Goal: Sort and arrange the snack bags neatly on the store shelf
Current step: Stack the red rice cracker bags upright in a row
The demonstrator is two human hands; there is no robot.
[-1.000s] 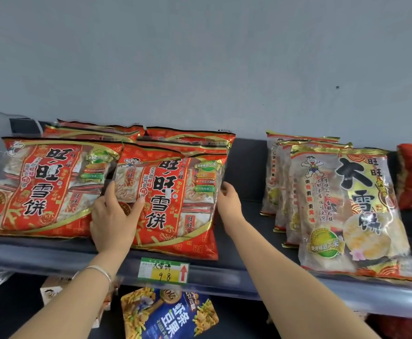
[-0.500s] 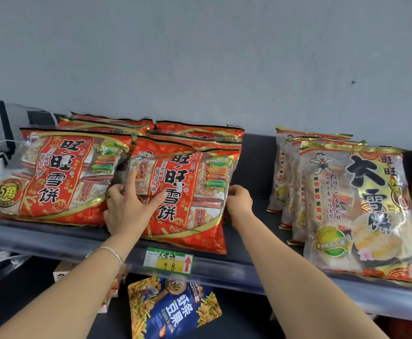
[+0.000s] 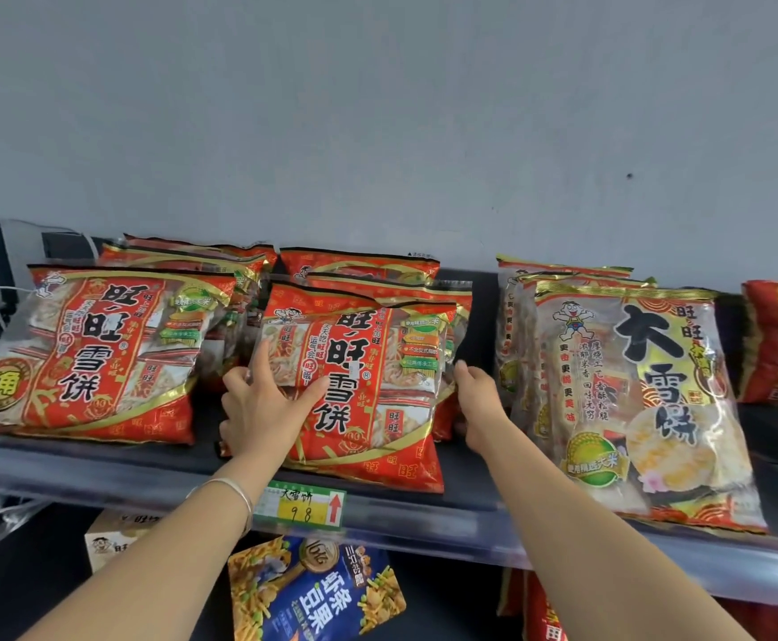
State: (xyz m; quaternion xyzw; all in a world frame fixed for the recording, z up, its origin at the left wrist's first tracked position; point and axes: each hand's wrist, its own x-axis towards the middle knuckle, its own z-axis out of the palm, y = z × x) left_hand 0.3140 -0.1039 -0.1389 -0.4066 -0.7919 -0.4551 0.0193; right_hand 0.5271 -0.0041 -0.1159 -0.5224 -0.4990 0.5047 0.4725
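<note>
My left hand (image 3: 262, 404) grips the left edge of the red bag (image 3: 368, 390), which stands front-centre on the shelf (image 3: 470, 483). My right hand (image 3: 479, 404) clasps its right edge. If I pull unevenly, I reckon the slick film slips and the bag tips off toward 6 o'clock, or it knocks the yellow bags (image 3: 632, 409) at 3 o'clock.

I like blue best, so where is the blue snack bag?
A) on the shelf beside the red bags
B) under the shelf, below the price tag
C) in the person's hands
B: the blue bag sits under the shelf, right below the price tag, while the left hand and right hand are both on the middle red bag.
</note>
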